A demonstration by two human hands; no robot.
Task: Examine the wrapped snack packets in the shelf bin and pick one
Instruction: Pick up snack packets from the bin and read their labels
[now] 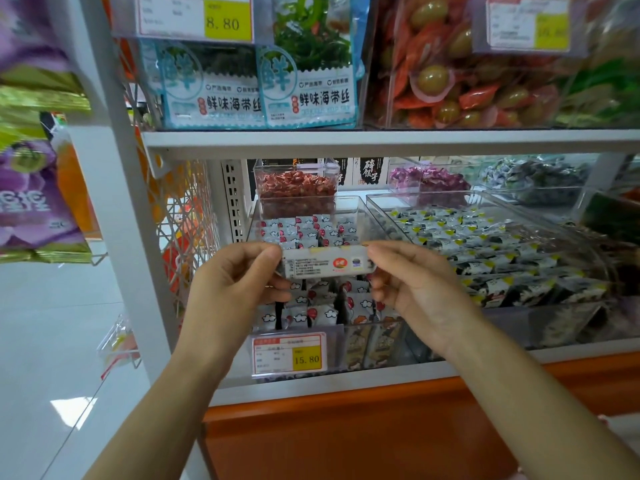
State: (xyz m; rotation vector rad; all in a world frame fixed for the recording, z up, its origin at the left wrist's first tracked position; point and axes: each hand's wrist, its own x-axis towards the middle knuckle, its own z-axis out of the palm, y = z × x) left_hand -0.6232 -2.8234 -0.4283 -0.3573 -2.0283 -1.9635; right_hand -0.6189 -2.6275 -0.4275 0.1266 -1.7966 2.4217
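**Q:** Where is the selected packet?
**A:** The packet (325, 263) is held level in front of the shelf bin (363, 216). It sits above the near rows of wrapped packets (311, 230) and clear of them. Its printed label side faces the camera.

**Q:** What is the grip?
**A:** The left hand (235, 282) pinches the left end between thumb and curled fingers. The right hand (412, 289) pinches the right end the same way. Neither hand covers the middle of the wrapper.

**Q:** Why is it held this way?
**A:** As a judgement, pinching both ends pulls the wrapper flat and leaves the text and round marks open to reading. This fits the examination step, and the choice appears made or nearly made.

**Q:** What is nearby?
**A:** A price tag (289, 353) hangs on the bin's near wall, below the hands. A neighbouring bin (485, 244) to the right holds dark-and-yellow packets. Keep the packet clear of both rims on withdrawal.
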